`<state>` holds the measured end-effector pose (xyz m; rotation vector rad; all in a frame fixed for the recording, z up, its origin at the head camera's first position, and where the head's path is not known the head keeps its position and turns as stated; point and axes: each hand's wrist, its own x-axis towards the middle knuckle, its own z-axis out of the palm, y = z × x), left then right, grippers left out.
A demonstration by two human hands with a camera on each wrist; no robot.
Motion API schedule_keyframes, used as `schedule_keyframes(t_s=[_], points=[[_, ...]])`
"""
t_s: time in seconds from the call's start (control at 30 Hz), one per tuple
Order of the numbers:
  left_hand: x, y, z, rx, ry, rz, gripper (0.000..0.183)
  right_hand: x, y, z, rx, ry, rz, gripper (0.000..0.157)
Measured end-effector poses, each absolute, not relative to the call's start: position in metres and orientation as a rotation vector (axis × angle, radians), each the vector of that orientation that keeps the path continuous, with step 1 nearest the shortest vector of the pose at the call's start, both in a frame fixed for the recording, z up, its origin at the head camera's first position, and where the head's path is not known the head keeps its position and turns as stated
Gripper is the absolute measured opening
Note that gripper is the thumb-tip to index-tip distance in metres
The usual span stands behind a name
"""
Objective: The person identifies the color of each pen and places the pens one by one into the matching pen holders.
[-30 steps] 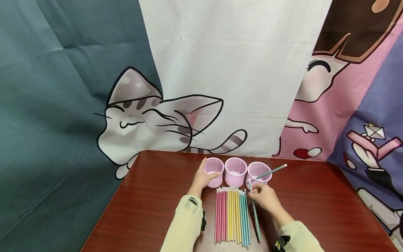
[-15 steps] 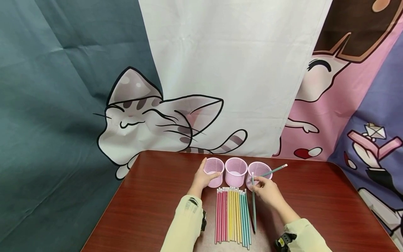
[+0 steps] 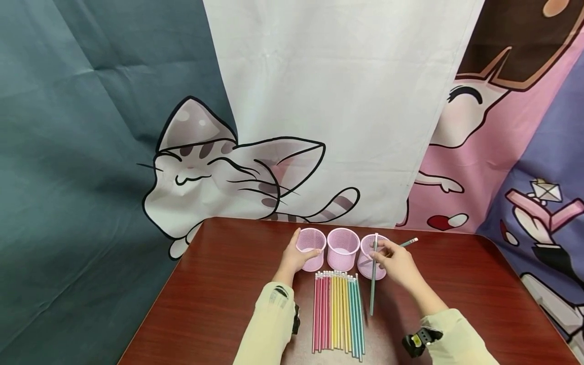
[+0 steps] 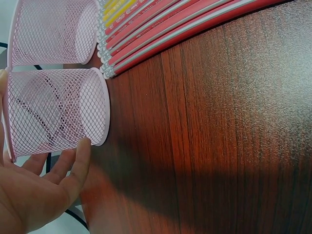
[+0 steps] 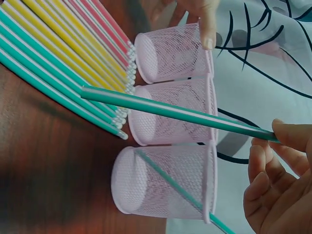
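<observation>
Change: right hand [image 3: 396, 261] has shifted toward the table's [image 3: 219, 284] far edge and to the right, taking the held pencil [image 3: 373, 289] with it, further from the pencil row [image 3: 337, 314]. Right thumb and fingers pinch that green pencil near its eraser end; lower end points toward the near edge, in front of the right cup [image 3: 366, 267], not inside it. So it's picked, not yet placed, I'd say.

Right cup has one green pencil [image 3: 409, 242] leaning in it, eraser end out past the rim toward the right edge. Left hand [image 3: 295, 256] unchanged: thumb and fingers around the left cup [image 3: 312, 262]. Middle cup [image 3: 342, 260] untouched. All three cups stand near the far edge; row (red, yellow, green) lies just nearer.
</observation>
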<state>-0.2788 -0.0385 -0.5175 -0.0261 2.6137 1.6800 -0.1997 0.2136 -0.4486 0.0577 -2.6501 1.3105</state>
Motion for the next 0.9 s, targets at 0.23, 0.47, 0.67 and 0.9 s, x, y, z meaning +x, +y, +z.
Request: schedule_keyframes(t_s=[0.23, 0.47, 0.67, 0.9], points=[[-0.280, -0.037, -0.515, -0.008, 2.631, 1.670, 0.097, -0.202, 0.220, -0.431, 0.066, -2.601, 1.289, 0.021], [-0.280, -0.039, -0.512, -0.024, 2.635, 1.665, 0.096, -0.204, 0.230, -0.420, 0.044, -2.486, 1.317, 0.020], [-0.279, -0.039, -0.515, -0.033, 2.633, 1.644, 0.096, -0.205, 0.247, -0.406, -0.077, -2.322, 1.461, 0.025], [-0.278, -0.037, -0.520, -0.035, 2.640, 1.633, 0.096, -0.209, 0.261, -0.404, -0.134, -2.192, 1.551, 0.016]])
